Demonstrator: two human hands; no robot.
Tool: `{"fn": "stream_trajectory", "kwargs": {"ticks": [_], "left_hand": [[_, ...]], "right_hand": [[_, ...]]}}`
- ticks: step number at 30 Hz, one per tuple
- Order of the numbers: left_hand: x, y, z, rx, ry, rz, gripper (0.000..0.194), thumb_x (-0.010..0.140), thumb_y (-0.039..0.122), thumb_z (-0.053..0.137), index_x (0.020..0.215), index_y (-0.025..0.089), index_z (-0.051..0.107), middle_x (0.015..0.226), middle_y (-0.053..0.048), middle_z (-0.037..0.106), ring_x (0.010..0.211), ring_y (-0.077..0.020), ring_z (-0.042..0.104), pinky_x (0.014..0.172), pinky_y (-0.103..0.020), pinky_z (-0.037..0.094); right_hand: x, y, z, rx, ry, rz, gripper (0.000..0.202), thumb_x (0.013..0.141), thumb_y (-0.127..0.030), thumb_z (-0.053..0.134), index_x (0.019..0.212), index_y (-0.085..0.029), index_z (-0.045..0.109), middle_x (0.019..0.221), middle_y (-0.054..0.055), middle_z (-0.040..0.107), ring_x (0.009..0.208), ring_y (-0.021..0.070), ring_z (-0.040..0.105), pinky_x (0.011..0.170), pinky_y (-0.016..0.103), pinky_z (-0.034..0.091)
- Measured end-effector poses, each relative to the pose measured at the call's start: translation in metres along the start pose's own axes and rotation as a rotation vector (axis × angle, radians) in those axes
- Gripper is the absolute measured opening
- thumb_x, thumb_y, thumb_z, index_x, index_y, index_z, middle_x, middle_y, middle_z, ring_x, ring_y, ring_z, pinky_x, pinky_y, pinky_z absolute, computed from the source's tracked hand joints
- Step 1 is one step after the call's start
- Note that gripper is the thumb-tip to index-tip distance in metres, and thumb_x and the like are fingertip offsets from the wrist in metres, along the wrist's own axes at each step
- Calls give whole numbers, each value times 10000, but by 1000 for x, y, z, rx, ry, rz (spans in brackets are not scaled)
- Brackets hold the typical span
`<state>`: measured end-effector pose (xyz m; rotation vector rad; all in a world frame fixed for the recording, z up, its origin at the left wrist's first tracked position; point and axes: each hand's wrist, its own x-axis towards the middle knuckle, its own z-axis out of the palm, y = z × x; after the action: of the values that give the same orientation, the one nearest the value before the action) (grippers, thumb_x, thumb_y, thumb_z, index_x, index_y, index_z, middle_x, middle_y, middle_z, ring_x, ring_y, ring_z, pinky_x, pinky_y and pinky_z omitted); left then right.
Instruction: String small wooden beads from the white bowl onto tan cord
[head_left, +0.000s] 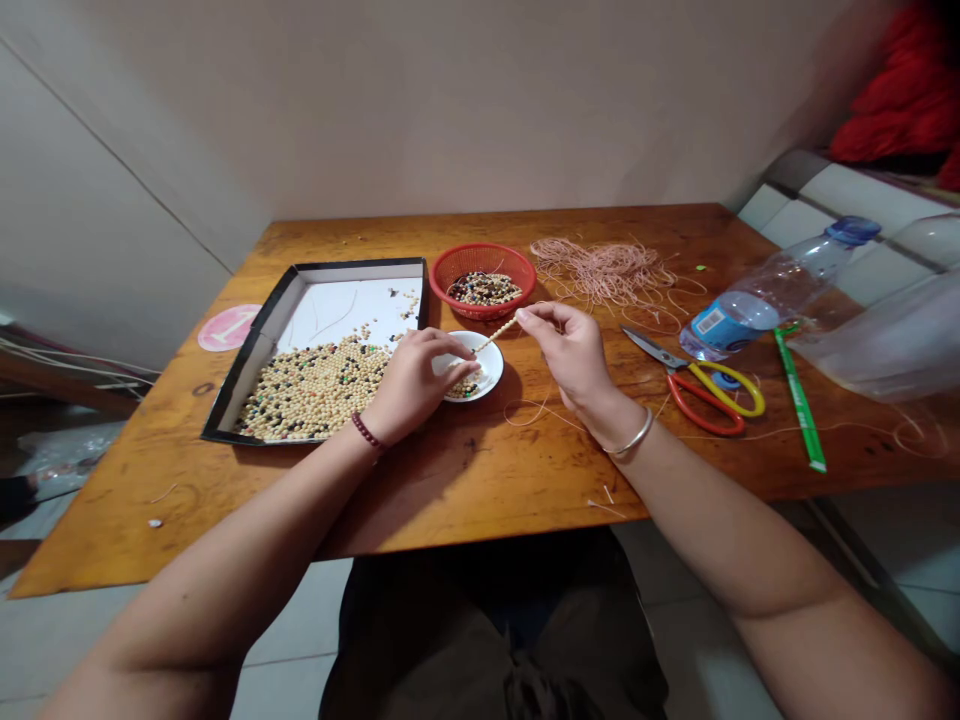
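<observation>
Far to the left of your grip lies a pink round sticker (229,327) on the wooden table (450,480), and next to it the shallow black-edged tray (330,270) with many cream and dark beads. Your left hand (416,380) rests over the small white dish (487,365), its fingertips pinched on the lower end of the bead strand (496,335). Your right hand (574,350) pinches the upper end of this strand, just above the dish and in front of the red basket (484,262). I think the danger is here: if one pinch loosens, the threaded beads can slide off and roll over the table. The loose cord (540,410) under your right wrist can also catch on your bracelet. To the right of your grip lie the bundle of pink cord (607,268), the scissors (694,385), a lying water bottle (772,295) and a green pen (799,400).
</observation>
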<state>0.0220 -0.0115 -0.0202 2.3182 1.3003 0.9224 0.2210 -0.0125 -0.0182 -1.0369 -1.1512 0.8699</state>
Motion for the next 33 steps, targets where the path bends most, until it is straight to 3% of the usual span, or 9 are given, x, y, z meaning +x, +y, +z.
{"fn": "stream_trajectory", "kwargs": {"ticks": [3,7,11,15,21,24,27,33], "left_hand": [[-3,-1,-2,258,-98,71,240,890,370,581,962,195,729,1011,-95,702,948,-250,570,882,-399,427],[-5,1,-6,418,-224,103,272,884,386,576,1009,192,720,1021,-117,706,912,-281,574,809,-395,430],[-6,3,-5,444,-222,117,298,848,390,626,1048,181,694,953,-125,706,866,-268,601,775,-370,437],[-6,2,-3,390,-212,95,181,838,332,632,911,186,708,844,-97,703,743,-223,612,709,-335,432],[-6,3,-3,435,-217,144,160,867,289,576,818,195,696,804,-72,703,745,-216,614,663,-313,410],[-6,4,-3,418,-190,133,172,874,291,562,849,186,696,817,-76,702,741,-208,619,663,-305,417],[-7,3,-2,376,-83,46,193,892,294,539,919,188,698,863,-77,711,726,-195,630,665,-294,432],[-6,2,-1,222,83,10,236,916,327,532,976,188,713,896,-75,712,753,-181,631,710,-286,459]], "right_hand": [[2,0,-2,-31,44,-22,173,730,-339,724,765,-173,694,669,-11,566,616,87,439,550,218,374],[5,-6,-6,7,88,32,152,725,-320,718,750,-177,674,691,-8,568,590,78,426,495,206,345],[6,-10,-7,35,53,84,161,738,-327,705,746,-180,640,680,-9,551,570,71,435,449,197,309],[6,-9,-7,19,1,94,204,765,-373,689,753,-182,619,656,-11,528,562,70,441,443,199,310],[4,-9,-4,61,-8,139,170,728,-335,711,749,-183,640,644,-15,533,553,70,425,450,206,312],[3,-8,-4,45,-13,131,182,705,-346,723,738,-181,657,645,-9,555,564,79,436,464,213,320],[2,-9,-4,-19,-66,34,197,700,-368,732,722,-180,678,657,1,584,582,92,449,499,225,344],[-13,-9,3,-172,-364,-26,233,687,-394,758,719,-168,711,557,-26,496,527,83,366,496,233,286]]}}
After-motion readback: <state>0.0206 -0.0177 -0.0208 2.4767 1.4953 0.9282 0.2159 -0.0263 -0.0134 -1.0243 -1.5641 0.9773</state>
